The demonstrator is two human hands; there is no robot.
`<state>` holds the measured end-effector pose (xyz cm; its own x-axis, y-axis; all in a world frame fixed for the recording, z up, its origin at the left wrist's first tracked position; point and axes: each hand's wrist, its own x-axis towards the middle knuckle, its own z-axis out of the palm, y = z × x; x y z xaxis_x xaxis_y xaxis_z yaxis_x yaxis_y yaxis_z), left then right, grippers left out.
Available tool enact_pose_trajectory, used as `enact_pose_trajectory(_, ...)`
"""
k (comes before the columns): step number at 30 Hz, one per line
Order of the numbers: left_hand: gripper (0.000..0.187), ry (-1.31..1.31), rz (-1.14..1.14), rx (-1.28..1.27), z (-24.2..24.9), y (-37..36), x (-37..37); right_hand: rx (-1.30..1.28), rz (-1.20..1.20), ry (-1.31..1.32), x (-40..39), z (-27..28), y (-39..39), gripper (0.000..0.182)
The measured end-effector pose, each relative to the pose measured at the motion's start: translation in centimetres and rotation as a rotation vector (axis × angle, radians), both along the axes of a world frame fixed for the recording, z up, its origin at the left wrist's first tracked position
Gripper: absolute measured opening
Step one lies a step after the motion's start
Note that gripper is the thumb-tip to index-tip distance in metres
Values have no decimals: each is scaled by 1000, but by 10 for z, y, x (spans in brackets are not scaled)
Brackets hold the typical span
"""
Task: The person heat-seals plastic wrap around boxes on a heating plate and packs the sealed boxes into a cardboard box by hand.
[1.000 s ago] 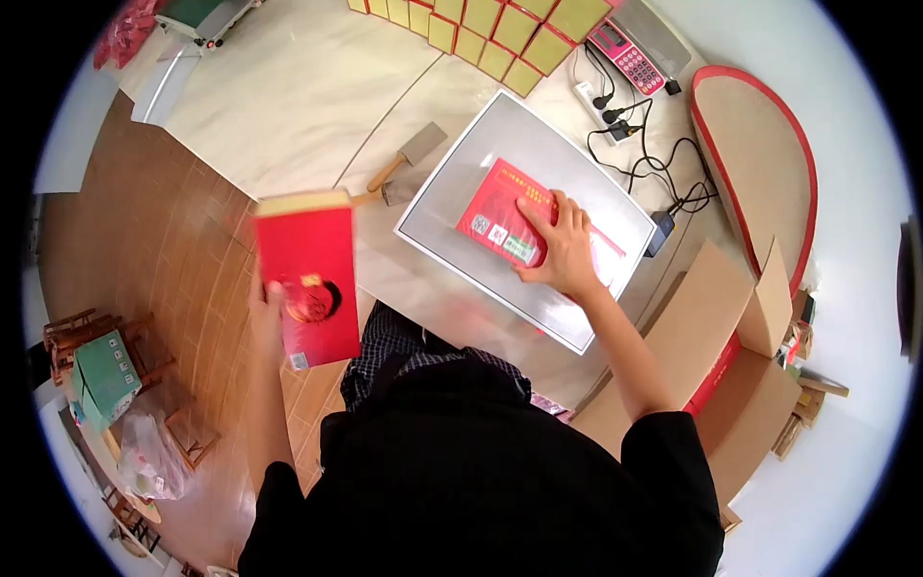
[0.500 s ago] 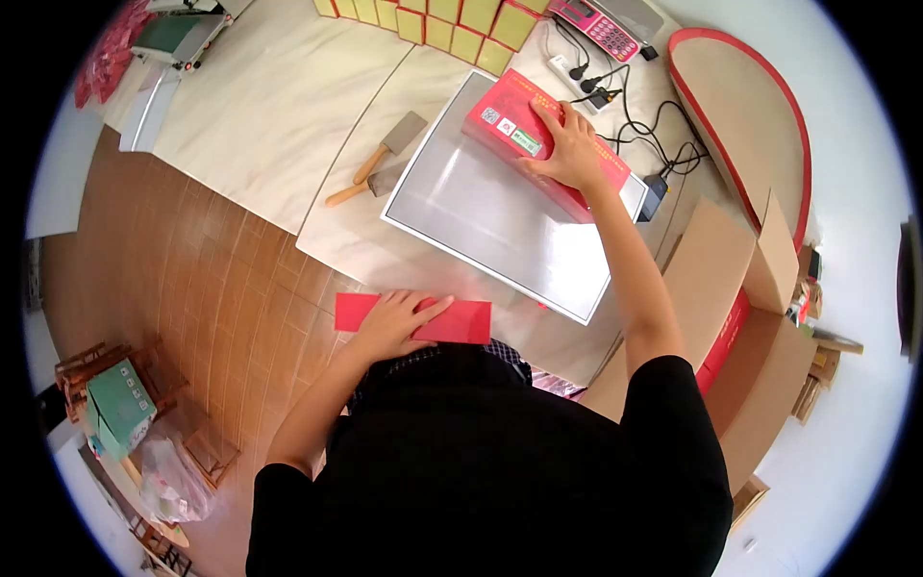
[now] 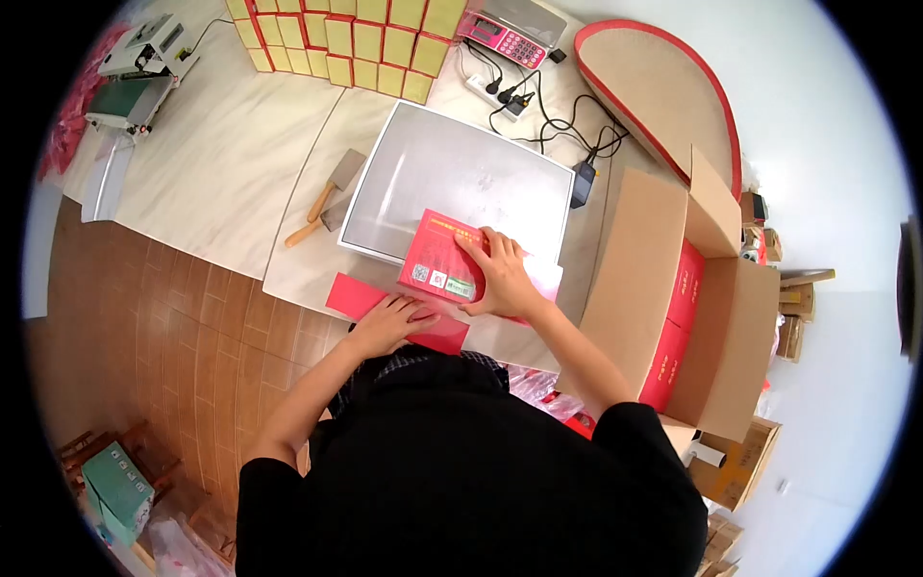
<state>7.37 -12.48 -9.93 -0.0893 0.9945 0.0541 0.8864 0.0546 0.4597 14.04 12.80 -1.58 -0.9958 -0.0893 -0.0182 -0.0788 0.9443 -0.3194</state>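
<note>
My right hand (image 3: pixel 502 273) is wrapped over a red printed box (image 3: pixel 437 252), with thumb and fingers on opposite sides. The box tilts over the near edge of a shiny flat metal plate (image 3: pixel 461 178), its QR code and green label facing me. Close to my waist, my left hand (image 3: pixel 386 325) closes over a long plain red box (image 3: pixel 354 296). Both ends of that long box stick out past the fingers, and the printed box is right beside it. Two scrapers with wooden handles, one a broad scraper (image 3: pixel 336 185), lie left of the plate.
Red-and-yellow boxes (image 3: pixel 370 43) are stacked at the back. A pink scale (image 3: pixel 510 40), a power strip (image 3: pixel 497 96) and black cables stand behind the plate. An open cardboard carton (image 3: pixel 625 279) with red boxes inside is at right, near a round tray (image 3: pixel 663 87). A machine (image 3: pixel 135 91) sits far left.
My right hand has brought the printed box off the plate's far part toward me, beside the long red box. The left hand keeps its hold, and that box is now more slanted.
</note>
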Motion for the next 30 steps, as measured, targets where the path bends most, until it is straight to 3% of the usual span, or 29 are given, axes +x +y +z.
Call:
enact_pose_trajectory(3,70,17,-25,16,-11,-2,2,-483,-233,-65,11,13,11,103)
enact_pose_trajectory(4,70,17,-32,17,-15,-2,3,-991,-328,-111,13,17,14,97)
enact_pose_trajectory(6,65,86,-50,73,-21,0,1,-1727,-568,-162,29,35,19,93)
enact_pose_trajectory(10,58,79,-89,52,-25,4,2,-2208,-462,314,29,27,28,64)
enact_pose_trajectory(16,50,209,-69,58,-22,0,5,-2522,-126,274,11,56,7,63)
enact_pose_trajectory(26,58,124,-104,41,-17,10,-1,-2698,119,177,2,76,33,64)
enact_pose_trajectory(30,45,-315,14,112,5,13,-8,-2683,-95,401,-4,77,32,66)
